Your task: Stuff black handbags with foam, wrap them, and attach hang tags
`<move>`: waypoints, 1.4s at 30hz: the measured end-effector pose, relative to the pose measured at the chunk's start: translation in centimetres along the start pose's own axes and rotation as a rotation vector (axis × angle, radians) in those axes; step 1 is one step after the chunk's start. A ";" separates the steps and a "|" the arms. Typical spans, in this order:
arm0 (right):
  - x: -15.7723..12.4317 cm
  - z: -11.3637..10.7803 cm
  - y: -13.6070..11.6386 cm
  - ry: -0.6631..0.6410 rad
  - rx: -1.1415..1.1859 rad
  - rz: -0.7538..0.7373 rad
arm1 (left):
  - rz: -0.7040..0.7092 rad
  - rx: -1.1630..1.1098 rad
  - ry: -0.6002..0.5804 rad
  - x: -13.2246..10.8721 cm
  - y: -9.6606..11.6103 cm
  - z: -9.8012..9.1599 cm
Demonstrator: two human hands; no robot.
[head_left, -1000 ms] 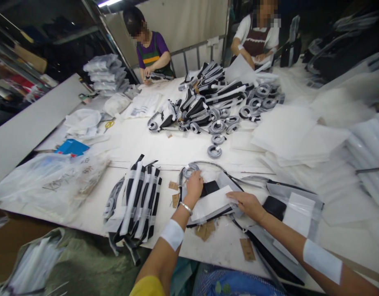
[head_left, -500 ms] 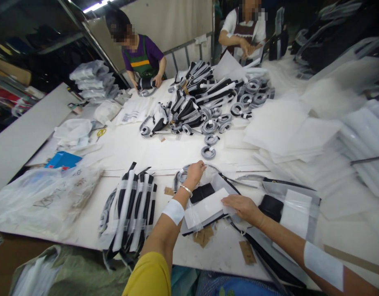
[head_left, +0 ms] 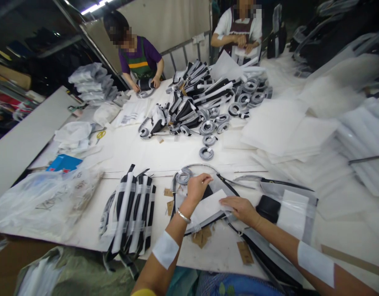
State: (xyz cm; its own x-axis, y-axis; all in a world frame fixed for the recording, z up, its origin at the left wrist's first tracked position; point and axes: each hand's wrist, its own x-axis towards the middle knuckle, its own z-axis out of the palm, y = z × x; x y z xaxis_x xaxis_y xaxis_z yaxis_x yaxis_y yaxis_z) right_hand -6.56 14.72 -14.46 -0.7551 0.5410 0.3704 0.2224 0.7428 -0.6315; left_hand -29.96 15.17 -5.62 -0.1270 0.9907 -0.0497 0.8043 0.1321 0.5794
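Note:
A grey bag with black edges [head_left: 229, 187] lies flat in front of me, a white rectangular sheet [head_left: 209, 207] on top of it. My left hand [head_left: 198, 190] is over the bag, its thumb and fingertips pinched together; what they hold, if anything, is too small to make out. At the sheet's right end, my right hand [head_left: 240, 209] grips the edge with fingers on top and the thumb hidden. Part of a black piece [head_left: 208, 191] shows behind the sheet. A coiled grey strap [head_left: 183, 176] lies just beyond my left hand.
To the left are wrapped black-and-white bundles [head_left: 130, 213] and a plastic bag [head_left: 47, 201]. Another grey bag [head_left: 311, 209] with a black piece [head_left: 267, 207] lies at right. Strap coils and bundles [head_left: 189, 102] are heaped farther back, where two people work. White sheets [head_left: 278, 123] are stacked right.
My left hand has come back toward me, lower over the bag, uncovering the strap coil. My right hand keeps its place at the sheet's end. The view has shifted slightly.

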 end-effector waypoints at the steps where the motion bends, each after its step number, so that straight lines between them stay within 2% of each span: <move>1: 0.1 0.0 -0.1 0.003 0.010 0.013 | 0.008 -0.012 0.007 -1.3 0.3 0.8; 5: 0.1 -0.1 -0.1 0.021 0.046 0.052 | 0.007 -0.042 0.063 -5.5 1.5 5.2; 8: -0.1 -0.2 0.1 0.026 0.080 0.057 | -0.014 -0.077 0.126 -7.2 1.8 7.7; 14: 0.4 -1.2 -0.3 0.028 0.162 0.117 | -0.038 -0.148 0.219 -8.6 1.1 9.7; 17: 0.2 -2.8 -1.5 0.037 0.180 0.204 | -0.030 -0.173 0.226 -8.8 0.8 10.0; 20: -1.3 -5.1 -3.5 0.022 0.192 0.253 | -0.029 -0.201 0.231 -8.9 0.5 10.1; 24: -3.5 -7.0 -6.3 -0.202 0.282 0.258 | -0.039 -0.239 0.238 -8.8 0.5 10.1; 25: -3.6 -7.0 -6.6 -0.225 0.279 0.254 | -0.040 -0.245 0.237 -8.7 0.5 10.0; 27: -3.2 -6.3 -6.6 -0.168 0.183 0.221 | -0.039 -0.252 0.229 -8.7 0.5 9.9; 29: -2.3 -5.0 -5.7 -0.087 0.025 0.139 | -0.036 -0.246 0.221 -8.6 0.5 9.8; 31: -1.5 -3.5 -4.3 -0.082 -0.069 0.067 | -0.031 -0.223 0.215 -8.5 0.6 9.6; 36: -1.9 -1.5 -1.8 -0.098 -0.081 0.023 | -0.002 -0.097 0.205 -8.4 1.2 8.6; 42: -2.8 -1.2 -1.4 -0.086 -0.065 0.041 | 0.151 0.049 0.129 -9.0 2.7 6.6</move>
State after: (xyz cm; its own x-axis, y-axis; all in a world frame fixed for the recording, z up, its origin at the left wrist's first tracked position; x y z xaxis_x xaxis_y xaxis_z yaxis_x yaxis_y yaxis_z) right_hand -4.04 12.63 -13.77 -0.7944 0.5372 0.2836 0.2912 0.7465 -0.5983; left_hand -22.82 6.81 -8.95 -0.0734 0.9872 0.1413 0.8468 -0.0131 0.5317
